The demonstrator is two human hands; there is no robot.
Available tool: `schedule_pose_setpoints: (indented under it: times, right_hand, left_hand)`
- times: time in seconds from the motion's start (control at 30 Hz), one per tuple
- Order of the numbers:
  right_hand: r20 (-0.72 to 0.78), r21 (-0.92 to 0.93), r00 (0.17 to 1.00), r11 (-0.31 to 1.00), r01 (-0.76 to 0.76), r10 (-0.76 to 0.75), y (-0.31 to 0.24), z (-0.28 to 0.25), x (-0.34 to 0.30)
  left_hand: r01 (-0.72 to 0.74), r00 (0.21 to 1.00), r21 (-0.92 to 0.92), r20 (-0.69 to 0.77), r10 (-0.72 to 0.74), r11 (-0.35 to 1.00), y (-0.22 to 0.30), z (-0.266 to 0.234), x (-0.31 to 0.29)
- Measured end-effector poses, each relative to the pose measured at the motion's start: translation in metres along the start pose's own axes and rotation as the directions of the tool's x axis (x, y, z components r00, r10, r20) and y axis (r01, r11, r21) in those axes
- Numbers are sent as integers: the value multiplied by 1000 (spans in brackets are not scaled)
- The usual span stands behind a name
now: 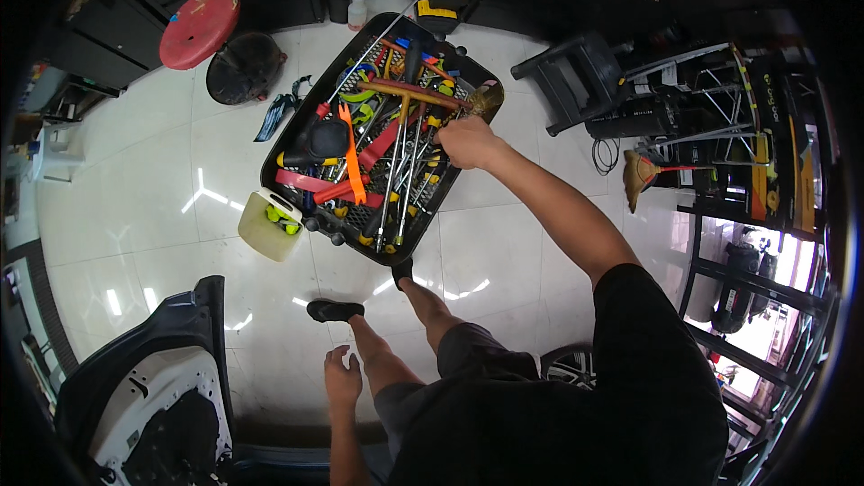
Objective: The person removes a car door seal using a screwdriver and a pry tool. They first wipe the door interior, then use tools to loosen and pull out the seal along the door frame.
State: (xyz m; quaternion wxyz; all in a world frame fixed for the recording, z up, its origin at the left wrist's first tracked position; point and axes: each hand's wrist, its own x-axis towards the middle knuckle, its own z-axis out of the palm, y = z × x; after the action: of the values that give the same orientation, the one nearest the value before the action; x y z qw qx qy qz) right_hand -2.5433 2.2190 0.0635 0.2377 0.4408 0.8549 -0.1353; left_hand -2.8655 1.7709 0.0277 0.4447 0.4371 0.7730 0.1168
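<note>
My right hand [468, 141] reaches over the right edge of a black tool tray [281, 148], its fingers curled down among the tools. Whatever it grips is hidden beneath the fingers. Just above it lies a shiny brownish-gold piece [486, 101] at the tray's corner. Long metal T-handle wrenches [402, 157] lie close by on the left, along with an orange forked pry tool [353, 157] and a black rubber mallet head [328, 138]. Lower in the view, my left hand [343, 380] hangs by my leg, fingers loosely apart and holding nothing.
A cream plastic container [261, 241] with yellow-green items adjoins the tray's lower left. A red round stool [200, 27] and a dark round seat [245, 68] stand farther left. On the right is a black step stool [569, 81]; a car door [162, 405] is lower left.
</note>
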Motion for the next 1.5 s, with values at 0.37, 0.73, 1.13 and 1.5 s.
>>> schedule_pose_setpoints:
  times: [0.37, 0.73, 1.13, 1.5]
  right_hand:
    - [-485, 453, 735, 855, -252, 473, -51, 30, -4]
    - [-553, 810, 422, 583, 69, 719, -85, 12, -23]
    - [-338, 852, 624, 511, -115, 704, 48, 4, -59]
    - [-613, 511, 646, 852, -114, 454, 39, 41, -59]
  left_hand:
    - [-91, 994, 11, -66, 91, 996, 26, 17, 8]
    - [-112, 994, 11, -21, 112, 994, 43, -9, 13]
    - [-169, 984, 35, 53, 167, 985, 70, -21, 33]
    - [-133, 987, 44, 98, 128, 990, 81, -11, 26]
